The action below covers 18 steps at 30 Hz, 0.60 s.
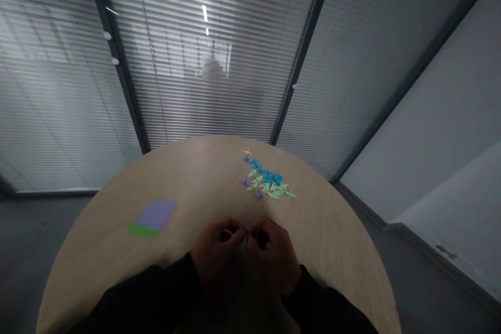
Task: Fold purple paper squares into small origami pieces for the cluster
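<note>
My left hand [218, 247] and my right hand [273, 250] meet fingertip to fingertip low over the table. Both are closed in a pinch on a small piece of folded purple paper [246, 229], mostly covered by the fingers and in shadow. Just beyond my right hand lies a loose group of small folded paper cranes: blue cranes [268, 173], pale green cranes [270, 188], purple cranes [259, 194] and one yellow crane [247, 152] at the far end. To the left of my left hand rests a stack of paper sheets [156, 214], purple on top with green showing below, blurred into blocks.
The round wooden table [195, 167] has its curved edge on the far side and both flanks. Behind it stand glass panels with blinds [219, 104] and dark frames. A white wall [442, 141] rises at the right, above grey floor [422, 282].
</note>
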Each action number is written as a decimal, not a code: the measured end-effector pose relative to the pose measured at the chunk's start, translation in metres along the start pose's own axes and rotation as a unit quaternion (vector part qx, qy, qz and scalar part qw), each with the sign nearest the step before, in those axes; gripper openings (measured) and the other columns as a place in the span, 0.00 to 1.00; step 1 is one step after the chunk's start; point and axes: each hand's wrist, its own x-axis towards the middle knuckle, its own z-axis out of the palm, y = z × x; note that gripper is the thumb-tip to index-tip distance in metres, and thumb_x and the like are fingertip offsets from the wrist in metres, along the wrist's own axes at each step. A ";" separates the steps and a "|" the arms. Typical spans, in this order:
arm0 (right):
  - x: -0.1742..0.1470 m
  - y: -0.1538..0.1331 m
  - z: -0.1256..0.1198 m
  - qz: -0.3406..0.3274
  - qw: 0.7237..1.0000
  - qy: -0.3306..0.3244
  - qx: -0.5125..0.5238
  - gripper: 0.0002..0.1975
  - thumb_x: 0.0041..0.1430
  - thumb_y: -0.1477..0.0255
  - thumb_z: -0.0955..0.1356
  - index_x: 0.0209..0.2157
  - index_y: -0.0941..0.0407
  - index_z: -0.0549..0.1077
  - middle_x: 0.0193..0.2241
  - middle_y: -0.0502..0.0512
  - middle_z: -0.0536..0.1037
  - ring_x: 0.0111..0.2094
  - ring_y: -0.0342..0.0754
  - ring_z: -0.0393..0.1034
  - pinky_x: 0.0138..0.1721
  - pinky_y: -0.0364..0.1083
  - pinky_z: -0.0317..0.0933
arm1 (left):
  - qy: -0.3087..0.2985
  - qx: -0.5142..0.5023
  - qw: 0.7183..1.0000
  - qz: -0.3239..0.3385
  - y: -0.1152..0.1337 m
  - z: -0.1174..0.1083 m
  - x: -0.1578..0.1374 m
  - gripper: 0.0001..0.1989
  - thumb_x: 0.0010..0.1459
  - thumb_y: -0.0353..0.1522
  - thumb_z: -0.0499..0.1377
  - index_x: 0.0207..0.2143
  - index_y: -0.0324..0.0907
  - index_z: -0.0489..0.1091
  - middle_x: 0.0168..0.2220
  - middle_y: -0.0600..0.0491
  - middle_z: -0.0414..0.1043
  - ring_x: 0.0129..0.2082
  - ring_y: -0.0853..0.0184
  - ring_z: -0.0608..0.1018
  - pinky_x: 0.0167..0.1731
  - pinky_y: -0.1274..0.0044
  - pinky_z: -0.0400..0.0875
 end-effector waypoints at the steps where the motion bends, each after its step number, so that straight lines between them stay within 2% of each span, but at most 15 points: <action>1: 0.000 0.000 0.000 0.004 1.000 -0.002 0.002 0.03 0.48 0.74 0.67 0.23 0.55 0.68 0.20 0.47 0.67 0.21 0.43 0.60 0.23 0.42 0.54 | 0.001 -0.003 1.000 0.002 0.000 0.000 0.000 0.13 0.51 0.41 0.63 0.28 0.40 0.73 0.25 0.54 0.74 0.26 0.66 0.74 0.27 0.77 0.66; 8: 0.002 0.009 0.000 0.020 0.999 -0.030 0.030 0.05 0.55 0.69 0.67 0.31 0.56 0.73 0.23 0.49 0.72 0.22 0.43 0.63 0.23 0.42 0.57 | 0.048 0.024 0.996 0.066 -0.007 -0.002 0.005 0.11 0.54 0.39 0.62 0.31 0.41 0.78 0.35 0.49 0.77 0.36 0.61 0.78 0.36 0.74 0.69; 13: 0.004 0.020 0.000 0.029 0.998 -0.036 0.044 0.10 0.59 0.66 0.67 0.36 0.57 0.76 0.20 0.48 0.70 0.21 0.43 0.62 0.23 0.42 0.55 | 0.029 0.024 0.998 0.050 -0.009 -0.003 0.006 0.11 0.57 0.39 0.61 0.36 0.43 0.79 0.36 0.49 0.81 0.38 0.59 0.79 0.40 0.71 0.69; 18: 0.004 0.025 0.001 0.057 0.995 -0.040 0.073 0.11 0.59 0.64 0.68 0.35 0.56 0.76 0.21 0.49 0.72 0.22 0.43 0.62 0.23 0.42 0.56 | 0.022 0.039 0.997 0.058 -0.009 -0.004 0.006 0.13 0.58 0.40 0.60 0.38 0.42 0.80 0.37 0.48 0.81 0.38 0.58 0.80 0.38 0.72 0.70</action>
